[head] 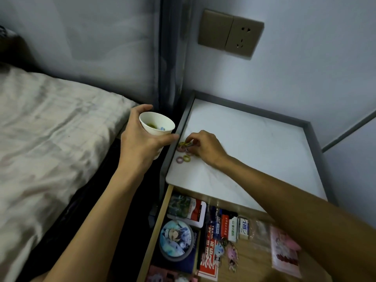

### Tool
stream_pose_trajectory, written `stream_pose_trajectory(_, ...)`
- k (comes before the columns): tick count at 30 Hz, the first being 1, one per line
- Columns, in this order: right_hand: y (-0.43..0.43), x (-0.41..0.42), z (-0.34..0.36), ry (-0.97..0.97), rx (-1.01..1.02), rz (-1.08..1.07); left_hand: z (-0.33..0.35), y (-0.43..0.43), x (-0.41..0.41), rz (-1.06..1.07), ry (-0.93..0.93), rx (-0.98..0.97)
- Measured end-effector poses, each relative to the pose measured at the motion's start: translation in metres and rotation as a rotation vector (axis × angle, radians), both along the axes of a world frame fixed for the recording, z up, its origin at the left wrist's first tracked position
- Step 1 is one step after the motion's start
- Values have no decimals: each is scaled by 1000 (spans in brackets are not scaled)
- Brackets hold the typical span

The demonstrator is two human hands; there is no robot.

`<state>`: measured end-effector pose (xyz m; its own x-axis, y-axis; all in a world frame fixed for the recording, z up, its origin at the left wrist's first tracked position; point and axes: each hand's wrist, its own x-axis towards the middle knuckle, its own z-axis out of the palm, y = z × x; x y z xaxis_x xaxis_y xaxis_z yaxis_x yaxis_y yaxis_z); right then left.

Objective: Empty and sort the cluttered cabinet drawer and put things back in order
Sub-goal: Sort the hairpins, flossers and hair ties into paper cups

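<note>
Holding small rings [152, 125], paper cup [147, 118] in left hand [140, 141]

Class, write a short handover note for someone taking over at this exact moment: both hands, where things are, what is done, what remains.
Left hand grips the paper cup beside the cabinet top.
Right hand pinches a yellow ring among the small rings near the top's left edge.
Done: a few rings lie in the cup.
Left: cup the other rings, then probably place the cup in the open drawer, which holds a round tin, cards and packets.
</note>
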<state>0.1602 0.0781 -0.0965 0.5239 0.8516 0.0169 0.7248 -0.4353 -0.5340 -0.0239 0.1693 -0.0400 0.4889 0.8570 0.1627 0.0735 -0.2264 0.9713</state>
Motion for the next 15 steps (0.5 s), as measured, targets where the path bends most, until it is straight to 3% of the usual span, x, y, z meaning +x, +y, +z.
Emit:
stream_pose_trajectory(8, -13, 8, 5, 198, 27, -71, 2, -5, -1, -38, 39, 3)
stream_pose_trajectory(15, -23, 27, 59, 162, 149, -136, 0, -13, 5, -91, 98, 27)
